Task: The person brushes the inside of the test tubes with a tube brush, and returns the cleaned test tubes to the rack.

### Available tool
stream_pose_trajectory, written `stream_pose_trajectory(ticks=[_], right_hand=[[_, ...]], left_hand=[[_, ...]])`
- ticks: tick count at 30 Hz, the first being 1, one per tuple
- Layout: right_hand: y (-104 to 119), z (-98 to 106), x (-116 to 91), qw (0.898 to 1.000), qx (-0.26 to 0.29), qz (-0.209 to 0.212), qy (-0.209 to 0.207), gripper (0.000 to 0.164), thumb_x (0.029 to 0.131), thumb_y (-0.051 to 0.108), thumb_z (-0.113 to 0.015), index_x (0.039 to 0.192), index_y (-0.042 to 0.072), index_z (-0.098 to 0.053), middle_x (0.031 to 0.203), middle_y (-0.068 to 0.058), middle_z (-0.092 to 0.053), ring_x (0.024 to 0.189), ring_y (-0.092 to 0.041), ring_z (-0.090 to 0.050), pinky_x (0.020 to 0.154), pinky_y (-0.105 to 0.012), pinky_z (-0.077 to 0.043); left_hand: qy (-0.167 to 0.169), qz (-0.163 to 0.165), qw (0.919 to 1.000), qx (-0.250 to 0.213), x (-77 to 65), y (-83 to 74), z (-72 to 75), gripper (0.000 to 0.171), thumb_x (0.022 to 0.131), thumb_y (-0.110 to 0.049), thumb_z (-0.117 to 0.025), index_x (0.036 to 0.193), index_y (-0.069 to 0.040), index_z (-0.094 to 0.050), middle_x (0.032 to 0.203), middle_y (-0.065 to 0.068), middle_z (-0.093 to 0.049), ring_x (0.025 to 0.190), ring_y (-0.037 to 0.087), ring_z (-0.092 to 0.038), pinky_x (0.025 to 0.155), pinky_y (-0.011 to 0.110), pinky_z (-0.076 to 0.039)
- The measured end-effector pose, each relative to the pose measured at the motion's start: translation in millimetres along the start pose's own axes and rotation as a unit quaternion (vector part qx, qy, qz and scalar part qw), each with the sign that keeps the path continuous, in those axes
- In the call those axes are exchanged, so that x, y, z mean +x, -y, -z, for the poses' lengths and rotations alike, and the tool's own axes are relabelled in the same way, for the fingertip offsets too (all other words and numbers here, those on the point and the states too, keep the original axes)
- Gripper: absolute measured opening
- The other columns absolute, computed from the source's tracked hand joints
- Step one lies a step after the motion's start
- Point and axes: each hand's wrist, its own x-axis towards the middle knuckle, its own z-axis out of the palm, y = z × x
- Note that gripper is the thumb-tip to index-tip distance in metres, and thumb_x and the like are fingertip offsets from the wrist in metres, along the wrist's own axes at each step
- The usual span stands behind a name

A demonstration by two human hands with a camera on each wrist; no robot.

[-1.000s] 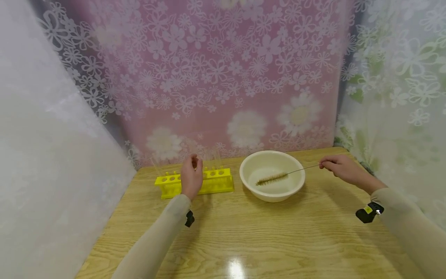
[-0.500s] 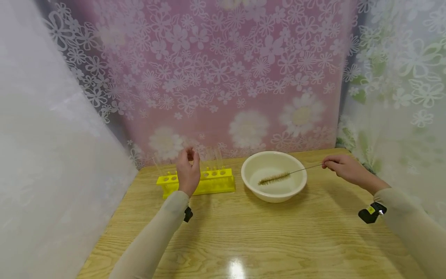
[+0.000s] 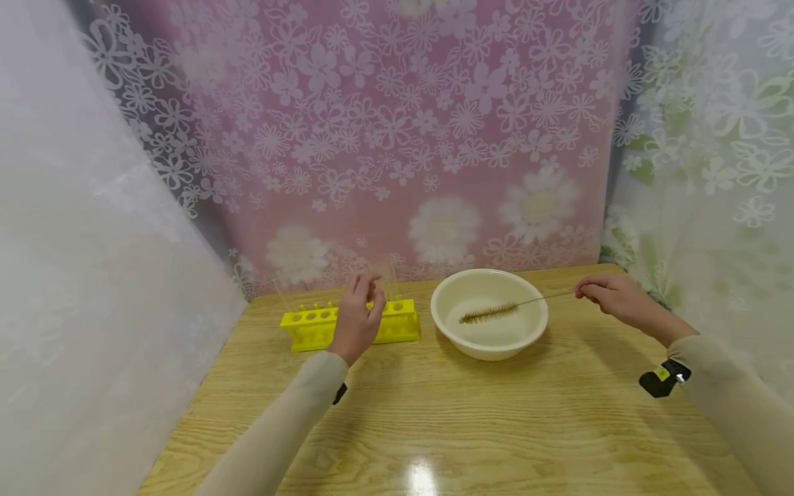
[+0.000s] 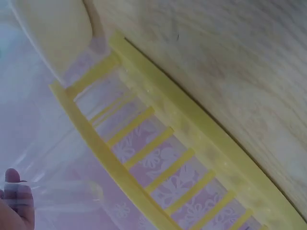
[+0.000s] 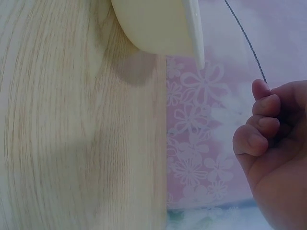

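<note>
A yellow test tube rack (image 3: 310,342) holds several clear test tubes (image 3: 284,295). My left hand (image 3: 358,320) is over its middle. In the left wrist view, a clear test tube (image 4: 67,191) lies across the fingers of my left hand (image 4: 19,203), tilted against the racked tubes. The fingers seem to pinch it near one end; the glass is faint. My right hand (image 3: 611,296) pinches the thin wire handle (image 5: 249,45) of a test tube brush (image 3: 490,313). The brush's bristles hang over the inside of a white basin (image 3: 486,351).
The rack and basin stand side by side near the back of a wood-grain table (image 3: 434,413). Flowered pink curtain (image 3: 384,124) hangs right behind them. Pale curtains close in the left and right sides.
My left hand moves slightly left, then right along the rack, with its fingers turning. My right hand and the brush stay almost where they were above the basin.
</note>
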Motion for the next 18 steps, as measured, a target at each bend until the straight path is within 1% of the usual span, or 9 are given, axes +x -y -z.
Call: stream_pose_trajectory(ticks=[4, 7, 9, 11, 13, 15, 16, 18], right_hand=[[2.4, 2.5, 1.3, 1.000, 0.014, -0.007, 0.003, 0.043, 0.112, 0.024, -0.033, 0.122, -0.008, -0.060, 0.077, -0.004, -0.050, 0.056, -0.010, -0.037, 0.055, -0.031, -0.038], [3.5, 5.7, 1.4, 1.000, 0.014, 0.001, -0.004, 0.042, 0.112, 0.022, -0.034, 0.121, -0.008, -0.061, 0.076, -0.003, -0.051, 0.057, -0.011, -0.039, 0.056, -0.031, -0.039], [3.8, 8.3, 1.0, 1.000, 0.010, 0.009, -0.012, 0.040, 0.112, 0.021, -0.034, 0.119, -0.007, -0.062, 0.076, -0.003, -0.052, 0.057, -0.012, -0.040, 0.057, -0.030, -0.039], [3.2, 10.9, 0.6, 1.000, 0.008, 0.007, -0.014, 0.040, 0.112, 0.021, -0.033, 0.120, -0.007, -0.061, 0.075, -0.003, -0.052, 0.057, -0.012, -0.040, 0.057, -0.031, -0.039], [4.1, 12.7, -0.5, 1.000, 0.016, 0.002, -0.012, 0.040, 0.112, 0.021, -0.033, 0.121, -0.007, -0.060, 0.075, -0.002, -0.051, 0.056, -0.013, -0.038, 0.057, -0.031, -0.039], [5.1, 13.8, -1.6, 1.000, 0.026, -0.007, -0.009, 0.041, 0.112, 0.021, -0.032, 0.123, -0.008, -0.058, 0.070, -0.001, -0.048, 0.054, -0.013, -0.036, 0.057, -0.032, -0.039], [5.8, 14.1, -2.1, 0.999, 0.031, -0.011, -0.007, 0.041, 0.112, 0.021, -0.031, 0.124, -0.008, -0.057, 0.070, -0.001, -0.047, 0.053, -0.013, -0.034, 0.057, -0.032, -0.039], [7.4, 14.3, -3.4, 0.999, 0.042, -0.014, -0.006, 0.041, 0.112, 0.021, -0.031, 0.124, -0.009, -0.057, 0.069, -0.001, -0.046, 0.053, -0.013, -0.033, 0.057, -0.033, -0.039]], left_hand=[[0.054, 0.009, 0.9985, 0.000, -6.0, -3.5, -9.2, 0.025, 0.107, -0.019, -0.048, 0.130, -0.012, -0.055, 0.100, 0.002, -0.047, 0.078, 0.016, -0.046, 0.067, 0.029, -0.045], [0.092, 0.028, 0.9953, 0.011, -10.3, -5.8, -15.3, 0.027, 0.108, -0.024, -0.044, 0.131, -0.015, -0.055, 0.105, 0.001, -0.052, 0.081, 0.016, -0.050, 0.070, 0.029, -0.047], [0.112, 0.039, 0.9928, 0.015, -12.1, -7.5, -19.0, 0.029, 0.107, -0.025, -0.045, 0.131, -0.014, -0.056, 0.110, 0.003, -0.057, 0.085, 0.017, -0.053, 0.072, 0.031, -0.048], [0.134, 0.048, 0.9895, 0.027, -13.0, -9.9, -22.0, 0.029, 0.107, -0.028, -0.045, 0.129, -0.014, -0.058, 0.111, 0.002, -0.058, 0.088, 0.016, -0.054, 0.073, 0.032, -0.048], [0.149, 0.051, 0.9869, 0.035, -13.6, -12.8, -24.0, 0.027, 0.107, -0.031, -0.047, 0.124, -0.014, -0.061, 0.109, 0.002, -0.059, 0.088, 0.016, -0.054, 0.073, 0.031, -0.048], [0.161, 0.048, 0.9847, 0.048, -14.4, -14.7, -26.7, 0.027, 0.107, -0.035, -0.048, 0.117, -0.016, -0.063, 0.105, 0.001, -0.060, 0.086, 0.013, -0.053, 0.073, 0.030, -0.048], [0.165, 0.044, 0.9838, 0.054, -14.6, -14.8, -28.1, 0.029, 0.107, -0.039, -0.047, 0.114, -0.016, -0.064, 0.102, 0.000, -0.060, 0.084, 0.013, -0.054, 0.071, 0.029, -0.048], [0.170, 0.040, 0.9826, 0.064, -15.8, -14.9, -31.8, 0.032, 0.107, -0.042, -0.046, 0.110, -0.017, -0.065, 0.102, 0.002, -0.063, 0.080, 0.012, -0.055, 0.069, 0.029, -0.049]])
